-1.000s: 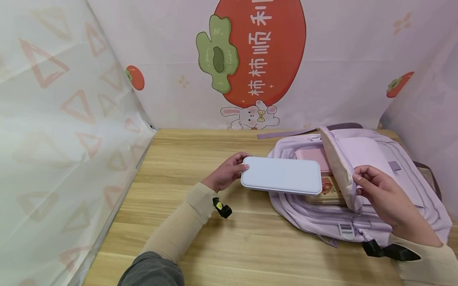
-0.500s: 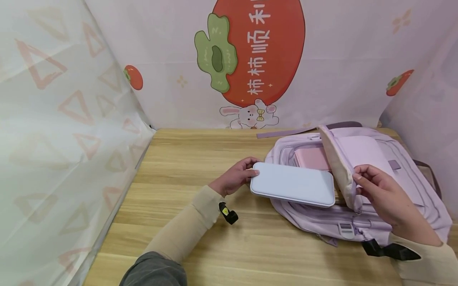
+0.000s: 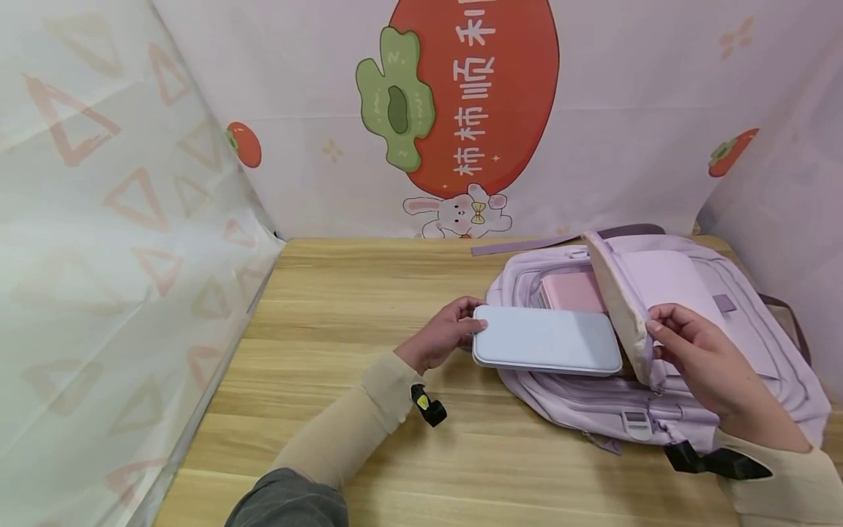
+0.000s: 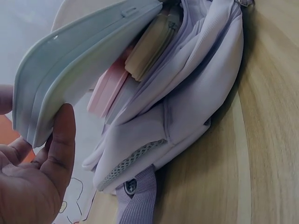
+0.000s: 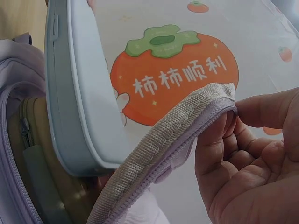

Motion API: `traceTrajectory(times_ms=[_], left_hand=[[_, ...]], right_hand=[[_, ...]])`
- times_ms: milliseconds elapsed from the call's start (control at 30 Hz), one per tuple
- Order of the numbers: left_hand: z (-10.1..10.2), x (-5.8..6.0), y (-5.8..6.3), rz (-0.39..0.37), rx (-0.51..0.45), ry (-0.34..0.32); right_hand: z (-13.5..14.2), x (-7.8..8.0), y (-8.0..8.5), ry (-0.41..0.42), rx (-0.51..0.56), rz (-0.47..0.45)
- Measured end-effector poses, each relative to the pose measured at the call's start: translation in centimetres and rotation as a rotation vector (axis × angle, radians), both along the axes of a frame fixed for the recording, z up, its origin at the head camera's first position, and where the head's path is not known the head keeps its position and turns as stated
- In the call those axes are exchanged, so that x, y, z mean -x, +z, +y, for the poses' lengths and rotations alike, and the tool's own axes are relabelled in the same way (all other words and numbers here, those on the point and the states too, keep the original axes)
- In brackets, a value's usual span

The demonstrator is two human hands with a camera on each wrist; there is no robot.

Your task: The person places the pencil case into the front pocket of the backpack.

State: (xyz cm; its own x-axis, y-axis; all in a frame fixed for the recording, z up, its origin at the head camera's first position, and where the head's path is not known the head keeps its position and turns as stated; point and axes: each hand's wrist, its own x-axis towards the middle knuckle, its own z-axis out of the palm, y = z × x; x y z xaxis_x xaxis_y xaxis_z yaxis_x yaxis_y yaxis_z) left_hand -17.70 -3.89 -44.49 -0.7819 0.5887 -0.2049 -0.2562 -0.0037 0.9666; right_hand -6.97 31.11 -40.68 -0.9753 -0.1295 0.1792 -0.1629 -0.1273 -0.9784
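My left hand [image 3: 448, 335] pinches the left end of a flat pale-blue case [image 3: 546, 339], thumb on top. The case is held over the opening of a lilac backpack [image 3: 566, 406]; its right end comes close to the raised flap [image 3: 622, 300]. My right hand [image 3: 698, 351] pinches that flap by its zippered edge, and the right wrist view shows the zipper teeth [image 5: 154, 172] near the fingertips. Inside the pocket lie a pink box-like item [image 3: 571, 291] and, under the case, a tan zippered pouch [image 5: 42, 126].
The backpack lies on a wooden table [image 3: 356, 293], with a strap [image 3: 520, 245] trailing toward the back edge. Behind the table hangs a printed backdrop [image 3: 316, 88], and a patterned white sheet [image 3: 132, 256] stands along the left side.
My left hand has carried the pale-blue case rightward and slightly toward me, further over the pocket, covering the tan pouch in the head view. My right hand keeps its grip on the flap.
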Motion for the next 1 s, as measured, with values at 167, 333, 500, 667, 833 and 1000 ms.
traceTrajectory(times_ms=[167,333,500,667,833,1000], left_hand=[[0.8,-0.2,-0.1,-0.008,-0.002,0.026],[1.6,-0.4,-0.4,-0.017,0.002,0.066],[2.0,-0.8,-0.3,-0.024,0.015,0.108],[2.3,-0.8,-0.1,-0.024,0.033,0.169],[2.5,-0.7,0.0,-0.033,0.044,0.153],[2.7,-0.3,0.0,-0.031,0.069,0.142]], right_hand=[[0.0,0.0,0.0,-0.002,-0.019,0.006],[-0.2,0.0,0.0,-0.002,-0.030,0.010],[-0.3,0.0,0.1,-0.006,-0.040,0.002],[-0.6,0.1,0.2,-0.021,-0.055,0.012],[-1.1,0.2,0.2,-0.026,-0.052,0.020],[-1.3,0.4,0.3,-0.023,-0.099,0.024]])
